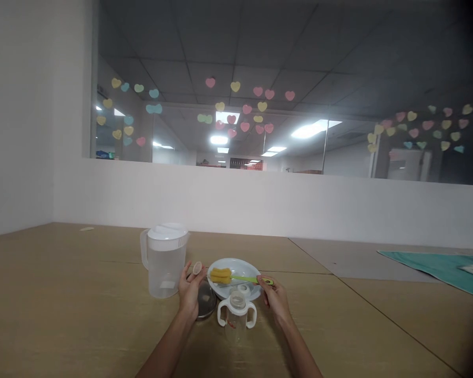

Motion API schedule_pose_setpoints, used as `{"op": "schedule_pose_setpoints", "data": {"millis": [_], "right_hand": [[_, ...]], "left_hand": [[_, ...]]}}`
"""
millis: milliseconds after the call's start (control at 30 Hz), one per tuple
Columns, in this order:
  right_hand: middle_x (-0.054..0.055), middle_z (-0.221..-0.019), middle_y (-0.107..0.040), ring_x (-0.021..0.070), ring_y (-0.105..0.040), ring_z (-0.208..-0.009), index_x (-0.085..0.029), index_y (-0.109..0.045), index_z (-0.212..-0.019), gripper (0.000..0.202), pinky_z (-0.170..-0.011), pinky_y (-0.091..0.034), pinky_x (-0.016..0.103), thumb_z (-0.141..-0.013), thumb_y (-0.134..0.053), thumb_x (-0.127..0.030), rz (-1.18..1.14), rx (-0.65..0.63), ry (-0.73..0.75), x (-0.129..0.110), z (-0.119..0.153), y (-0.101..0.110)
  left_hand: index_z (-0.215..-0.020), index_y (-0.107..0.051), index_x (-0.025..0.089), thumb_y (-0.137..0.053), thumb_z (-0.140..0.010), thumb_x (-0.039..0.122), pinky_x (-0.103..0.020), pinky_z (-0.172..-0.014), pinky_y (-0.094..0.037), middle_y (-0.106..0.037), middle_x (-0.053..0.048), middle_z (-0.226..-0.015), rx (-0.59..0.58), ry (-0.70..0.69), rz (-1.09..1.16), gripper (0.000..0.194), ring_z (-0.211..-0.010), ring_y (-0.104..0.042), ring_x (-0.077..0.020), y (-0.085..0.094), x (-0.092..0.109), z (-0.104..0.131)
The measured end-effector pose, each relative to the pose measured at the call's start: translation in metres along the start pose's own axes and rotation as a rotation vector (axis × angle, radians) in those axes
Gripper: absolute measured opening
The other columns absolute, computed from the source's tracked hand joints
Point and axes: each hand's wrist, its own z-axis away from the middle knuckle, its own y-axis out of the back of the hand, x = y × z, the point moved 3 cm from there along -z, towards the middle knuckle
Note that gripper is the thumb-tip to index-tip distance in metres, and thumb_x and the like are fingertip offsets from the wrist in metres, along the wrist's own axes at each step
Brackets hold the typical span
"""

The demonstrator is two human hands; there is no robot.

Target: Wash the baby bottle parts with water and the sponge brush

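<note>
My left hand (189,291) holds a small pale round piece (197,268) between its fingertips, just right of a clear plastic pitcher (164,260) with a white lid. My right hand (275,297) grips the green handle of a bottle brush (236,276), whose yellow sponge head lies over a pale blue plate (236,263). A clear baby cup with two white handles (237,311) stands between my hands, in front of the plate. A dark round metal lid (207,307) lies on the table under my left hand.
The brown table (82,315) runs to a low white wall with a glass pane covered in pastel heart stickers. A teal cloth (441,266) lies at the far right with a pale object on it.
</note>
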Motion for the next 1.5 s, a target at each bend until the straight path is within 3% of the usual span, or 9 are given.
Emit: {"op": "schedule_pose_setpoints", "data": {"millis": [300,433,600,700,767,933,1067,1267,1500], "right_hand": [[0.000,-0.060,-0.065,0.0047,-0.035,-0.033,-0.014,-0.067,-0.074,0.048,-0.032,-0.024,0.022,-0.046,-0.080,-0.051,-0.104,0.092,0.038,-0.003,0.000,0.001],[0.001,-0.069,-0.067,0.0041,-0.036,-0.037,-0.014,-0.066,-0.076,0.046,-0.033,-0.027,0.021,-0.048,-0.081,-0.048,-0.235,0.153,0.006,-0.004,-0.001,0.007],[0.002,-0.071,-0.068,0.0032,-0.036,-0.039,-0.014,-0.066,-0.077,0.044,-0.033,-0.028,0.018,-0.051,-0.081,-0.046,-0.358,0.014,-0.074,-0.006,-0.001,0.005],[0.002,-0.068,-0.068,0.0038,-0.038,-0.037,-0.013,-0.067,-0.082,0.044,-0.033,-0.030,0.018,-0.051,-0.082,-0.042,-0.297,-0.096,-0.111,-0.006,0.001,0.000],[0.003,-0.071,-0.069,0.0038,-0.039,-0.037,-0.013,-0.068,-0.082,0.043,-0.033,-0.032,0.018,-0.051,-0.082,-0.039,-0.299,-0.105,-0.124,-0.005,0.001,-0.001],[0.001,-0.076,-0.070,0.0017,-0.039,-0.038,-0.016,-0.068,-0.077,0.036,-0.032,-0.034,0.015,-0.050,-0.084,-0.035,-0.495,0.017,-0.128,-0.002,-0.005,0.010],[-0.002,-0.072,-0.070,0.0004,-0.040,-0.038,-0.016,-0.068,-0.077,0.036,-0.032,-0.035,0.012,-0.048,-0.085,-0.031,-0.550,0.052,-0.168,0.003,-0.009,0.013],[-0.002,-0.067,-0.069,0.0022,-0.042,-0.038,-0.016,-0.065,-0.070,0.033,-0.033,-0.035,0.014,-0.048,-0.084,-0.031,-0.506,0.225,-0.132,0.004,-0.008,0.018],[-0.001,-0.062,-0.065,0.0061,-0.044,-0.040,-0.015,-0.062,-0.068,0.043,-0.037,-0.037,0.021,-0.044,-0.083,-0.043,-0.330,0.460,-0.060,0.009,-0.010,0.030]], "left_hand": [[-0.119,-0.053,0.015,-0.081,-0.066,0.025,-0.031,-0.079,-0.055,-0.073,-0.013,-0.093,-0.165,0.011,-0.173,0.060,-0.086,-0.070,-0.0201,-0.002,-0.004,0.003],[-0.104,-0.059,0.013,-0.084,-0.058,0.031,-0.029,-0.074,-0.054,-0.073,-0.012,-0.088,-0.210,-0.063,-0.273,0.055,-0.083,-0.070,-0.0211,-0.003,-0.004,0.002],[-0.084,-0.065,0.012,-0.083,-0.053,0.033,-0.028,-0.072,-0.053,-0.074,-0.011,-0.082,-0.289,-0.093,-0.307,0.042,-0.079,-0.069,-0.0213,-0.006,-0.005,0.004],[-0.083,-0.067,0.012,-0.081,-0.055,0.033,-0.029,-0.074,-0.052,-0.073,-0.011,-0.084,-0.297,-0.111,-0.313,0.038,-0.080,-0.069,-0.0217,-0.007,-0.004,0.004],[-0.084,-0.068,0.012,-0.080,-0.056,0.034,-0.029,-0.075,-0.052,-0.073,-0.011,-0.086,-0.283,-0.125,-0.312,0.038,-0.081,-0.069,-0.0216,-0.006,-0.003,0.004],[-0.086,-0.069,0.013,-0.077,-0.058,0.042,-0.031,-0.080,-0.051,-0.073,-0.009,-0.090,-0.236,-0.159,-0.295,0.042,-0.085,-0.067,-0.0214,-0.004,-0.002,0.000],[-0.098,-0.065,0.015,-0.068,-0.068,0.053,-0.031,-0.079,-0.052,-0.071,-0.008,-0.092,-0.196,-0.206,-0.231,0.049,-0.086,-0.066,-0.0193,-0.004,0.005,-0.002],[-0.094,-0.064,0.014,-0.059,-0.073,0.059,-0.025,-0.061,-0.051,-0.068,-0.006,-0.080,-0.116,-0.414,-0.397,0.050,-0.069,-0.063,-0.0153,-0.002,0.022,0.000],[-0.103,-0.061,0.012,-0.046,-0.080,0.061,-0.025,-0.056,-0.049,-0.066,-0.005,-0.075,-0.041,-0.453,-0.551,0.055,-0.066,-0.063,-0.0171,0.004,0.019,-0.001]]}}
